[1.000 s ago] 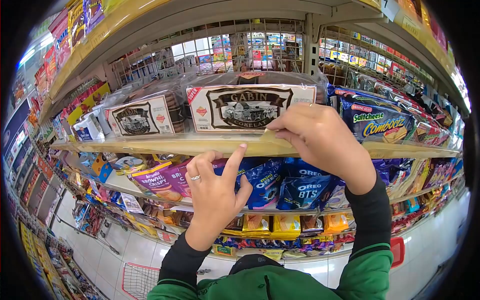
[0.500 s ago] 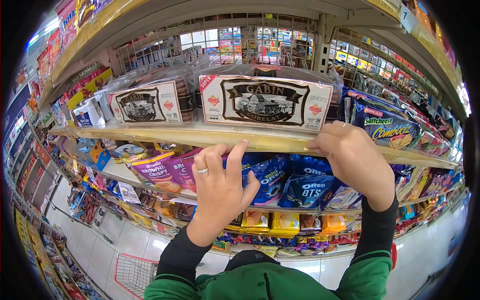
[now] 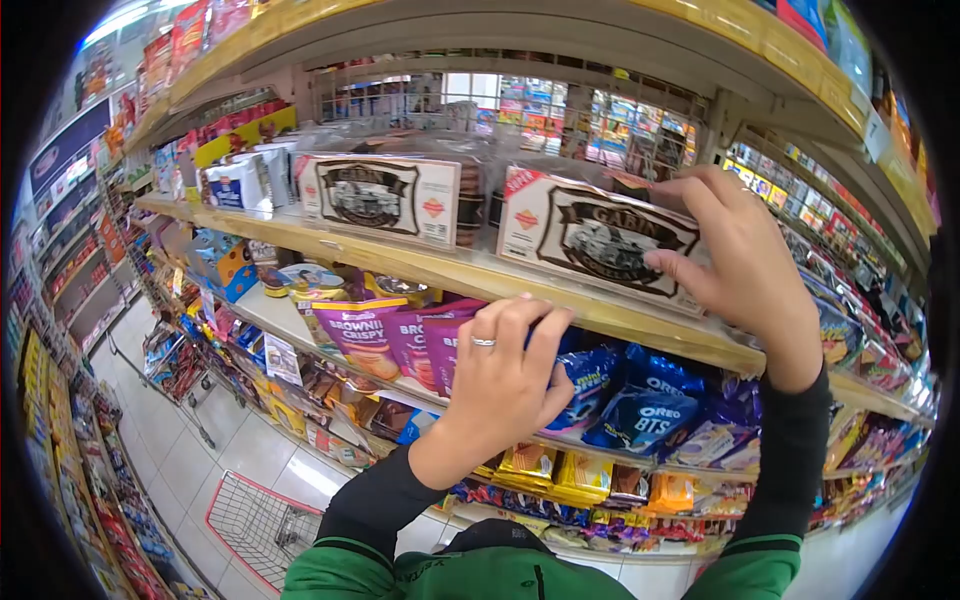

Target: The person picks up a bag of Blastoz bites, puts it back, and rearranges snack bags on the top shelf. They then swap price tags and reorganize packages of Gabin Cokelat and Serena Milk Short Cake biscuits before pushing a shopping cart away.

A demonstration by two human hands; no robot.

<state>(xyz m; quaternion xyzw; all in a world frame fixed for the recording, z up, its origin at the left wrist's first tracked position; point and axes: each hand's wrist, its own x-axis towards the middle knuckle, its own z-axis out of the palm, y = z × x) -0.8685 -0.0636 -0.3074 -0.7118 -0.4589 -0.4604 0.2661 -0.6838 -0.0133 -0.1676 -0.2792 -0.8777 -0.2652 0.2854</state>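
My left hand (image 3: 505,370), with a ring on one finger, has its curled fingertips at the yellowish shelf edge (image 3: 430,262); its thumb is apart below. My right hand (image 3: 745,255) is at the right end of a clear-wrapped pack of Gabin biscuits (image 3: 600,235). Its thumb lies in front of the label and its fingers reach by the top, spread apart and slightly blurred. A second Gabin pack (image 3: 380,200) stands to the left on the same shelf.
On the shelf below are purple Brownie Crispy bags (image 3: 360,338) and blue Oreo bags (image 3: 645,415). A wire shopping cart (image 3: 262,525) stands on the tiled floor at lower left. Another shelf (image 3: 560,55) runs overhead.
My right hand has risen from the shelf edge to the right Gabin pack. My left hand stays near the shelf edge. The view has turned, shifting the shelves rightward and tilting them.
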